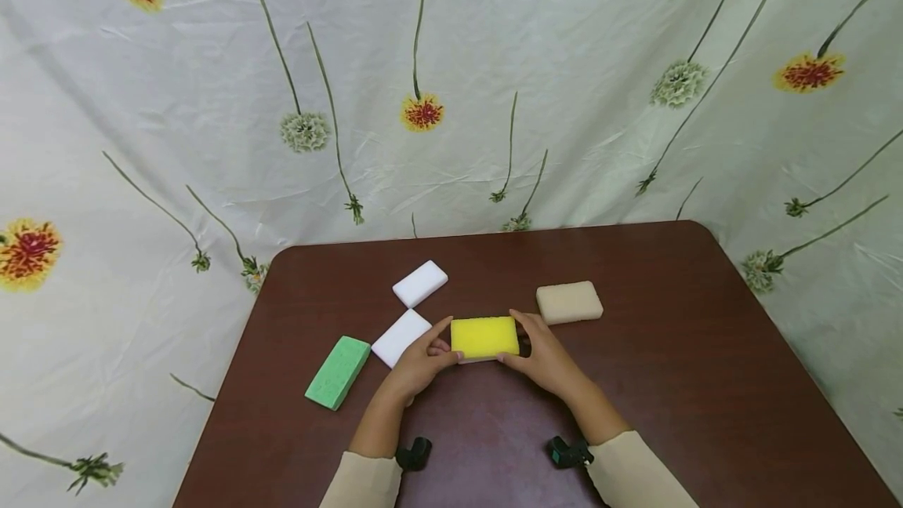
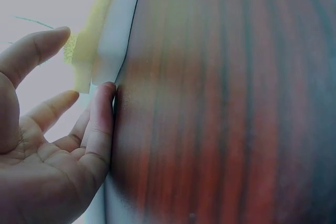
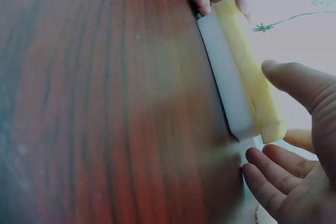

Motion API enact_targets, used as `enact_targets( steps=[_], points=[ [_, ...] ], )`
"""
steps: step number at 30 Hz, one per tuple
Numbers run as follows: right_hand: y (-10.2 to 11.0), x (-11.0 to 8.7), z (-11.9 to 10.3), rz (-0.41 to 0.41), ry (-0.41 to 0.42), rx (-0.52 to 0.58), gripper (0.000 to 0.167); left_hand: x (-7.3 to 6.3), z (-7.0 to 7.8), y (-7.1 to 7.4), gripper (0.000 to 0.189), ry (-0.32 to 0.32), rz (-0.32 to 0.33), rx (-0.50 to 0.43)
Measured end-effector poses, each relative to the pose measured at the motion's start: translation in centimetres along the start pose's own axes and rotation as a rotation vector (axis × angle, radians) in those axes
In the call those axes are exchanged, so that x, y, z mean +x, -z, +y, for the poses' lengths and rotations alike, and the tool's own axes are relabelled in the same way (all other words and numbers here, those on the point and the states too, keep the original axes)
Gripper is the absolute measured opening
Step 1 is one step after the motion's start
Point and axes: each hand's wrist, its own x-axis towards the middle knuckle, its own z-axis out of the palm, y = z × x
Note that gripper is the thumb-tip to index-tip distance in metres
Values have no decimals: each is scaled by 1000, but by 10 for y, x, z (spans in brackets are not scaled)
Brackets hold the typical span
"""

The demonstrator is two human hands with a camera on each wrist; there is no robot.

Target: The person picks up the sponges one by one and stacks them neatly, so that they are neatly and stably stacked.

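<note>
A yellow sponge [image 1: 484,337] lies flat on top of a white block [image 3: 226,77], whose edge shows under it in both wrist views. My left hand [image 1: 421,363] holds the yellow sponge at its left end, thumb at the near corner and index finger at the far one. At the opposite end my right hand [image 1: 542,357] grips it the same way. In the right wrist view the right thumb [image 3: 289,80] presses the sponge's side, while the lower fingers [image 3: 273,171] spread beside the white block. The white block rests on the tabletop.
On the dark brown table [image 1: 670,367] lie a green sponge [image 1: 338,372] at left, a white block [image 1: 400,337] beside my left hand, another white block [image 1: 420,284] farther back, and a beige sponge [image 1: 569,302] behind my right hand. A flowered curtain [image 1: 578,45] hangs behind.
</note>
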Motion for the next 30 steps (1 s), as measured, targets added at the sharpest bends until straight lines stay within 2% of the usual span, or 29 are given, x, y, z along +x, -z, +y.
enact_targets(
  steps=[7,18,24,30],
  points=[
    [6,-2,1,37,13,71,69,0,-1,0,74,-3,0,-6],
    [20,0,10,174,90,103,60,0,-1,-1,74,-20,7,-28],
    [32,-1,14,218,58,116,60,2,-2,-3,73,-16,25,-31],
    [43,-3,19,270,2,100,59,0,-1,-2,75,-21,11,-50]
  ],
)
